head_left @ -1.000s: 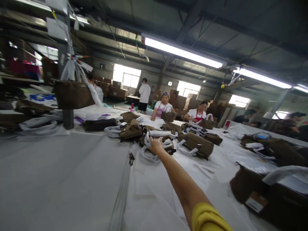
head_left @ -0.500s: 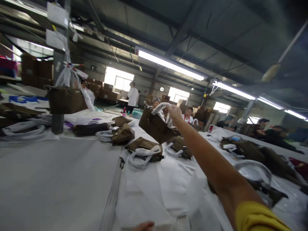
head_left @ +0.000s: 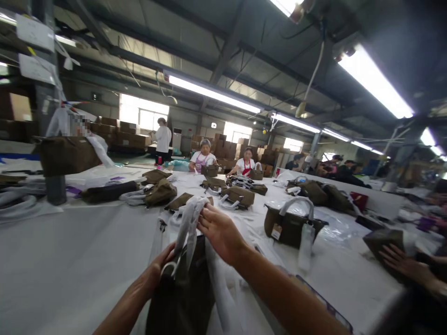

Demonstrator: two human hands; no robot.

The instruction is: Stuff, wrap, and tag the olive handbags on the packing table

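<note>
A dark olive handbag (head_left: 188,293) stands upright close in front of me, its handles (head_left: 191,218) wrapped in white protective covering. My right hand (head_left: 221,232) is closed on the top of the wrapped handles, fingertips pressed to the wrapping. On the other side my left hand (head_left: 153,274) grips the bag's upper edge near the handle base; some of its fingers are hidden behind the bag. A second olive handbag (head_left: 291,230) with a wrapped handle and a small tag stands to the right, apart from my hands.
Several olive bags (head_left: 240,196) lie across the white table (head_left: 94,260). A post (head_left: 54,186) at left has a bag hanging beside it. Two co-workers (head_left: 204,156) sit across the table. At right, another person's hand (head_left: 405,263) touches a bag (head_left: 384,246).
My right hand has drawn back from far over the table, bringing a handbag close to me. My left hand has come up from the bottom edge onto the bag. The view has turned right.
</note>
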